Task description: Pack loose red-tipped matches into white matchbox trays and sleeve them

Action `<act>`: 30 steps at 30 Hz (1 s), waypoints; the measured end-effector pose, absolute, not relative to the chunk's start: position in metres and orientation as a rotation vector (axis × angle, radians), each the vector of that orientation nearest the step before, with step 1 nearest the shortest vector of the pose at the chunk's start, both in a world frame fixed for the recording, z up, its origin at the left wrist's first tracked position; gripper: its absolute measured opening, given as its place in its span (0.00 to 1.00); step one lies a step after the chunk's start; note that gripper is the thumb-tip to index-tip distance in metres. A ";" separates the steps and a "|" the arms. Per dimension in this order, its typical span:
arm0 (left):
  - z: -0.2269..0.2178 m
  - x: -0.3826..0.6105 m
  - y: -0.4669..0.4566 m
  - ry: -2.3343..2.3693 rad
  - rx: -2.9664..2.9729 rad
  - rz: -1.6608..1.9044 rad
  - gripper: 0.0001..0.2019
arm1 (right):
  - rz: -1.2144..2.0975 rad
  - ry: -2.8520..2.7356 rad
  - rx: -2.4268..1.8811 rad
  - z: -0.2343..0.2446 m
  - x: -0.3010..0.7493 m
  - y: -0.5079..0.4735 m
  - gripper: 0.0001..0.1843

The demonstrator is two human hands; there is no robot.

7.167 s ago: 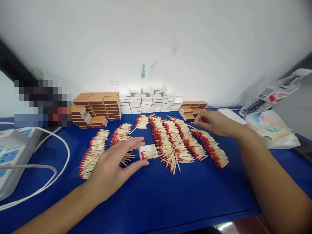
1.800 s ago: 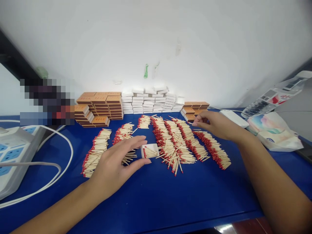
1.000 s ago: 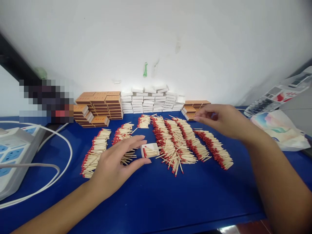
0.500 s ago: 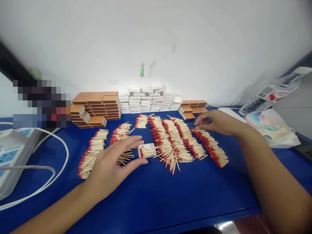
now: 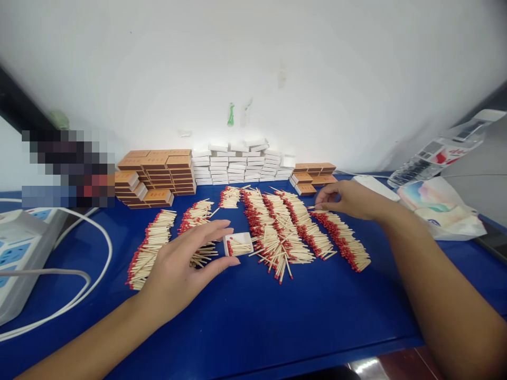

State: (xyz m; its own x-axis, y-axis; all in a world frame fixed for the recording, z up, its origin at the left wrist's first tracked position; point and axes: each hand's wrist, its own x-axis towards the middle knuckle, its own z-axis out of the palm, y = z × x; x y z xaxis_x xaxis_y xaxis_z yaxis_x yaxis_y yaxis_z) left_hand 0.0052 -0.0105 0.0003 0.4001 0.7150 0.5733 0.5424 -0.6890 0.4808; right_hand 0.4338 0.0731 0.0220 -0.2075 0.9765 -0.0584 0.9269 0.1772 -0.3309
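on the blue worktop (image 5: pixel 277 316), the left hand (image 5: pixel 178 266) is held open, thumb and forefinger bracketing the small white cardboard tray (image 5: pixel 238 244), which is best steadied there. farther off, the right hand (image 5: pixel 348 199) is pinched at the far end of a row of red-tipped wooden matches (image 5: pixel 343 240); a gripped match cannot be confirmed. few matches should be lifted at once.
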 end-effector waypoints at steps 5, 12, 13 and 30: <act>0.001 0.006 -0.011 1.117 2.465 1.162 0.29 | 0.454 -2.309 -1.878 0.018 0.434 0.074 0.16; 0.003 0.006 -0.011 1.131 2.456 1.167 0.29 | 0.363 -2.150 -1.804 0.037 0.405 0.059 0.20; 0.003 0.007 -0.011 1.130 2.458 1.163 0.29 | 0.374 -2.122 -1.708 0.042 0.391 0.052 0.21; 0.001 0.012 -0.010 1.133 2.402 1.109 0.28 | 0.387 -2.424 -1.148 0.036 0.258 -0.003 0.06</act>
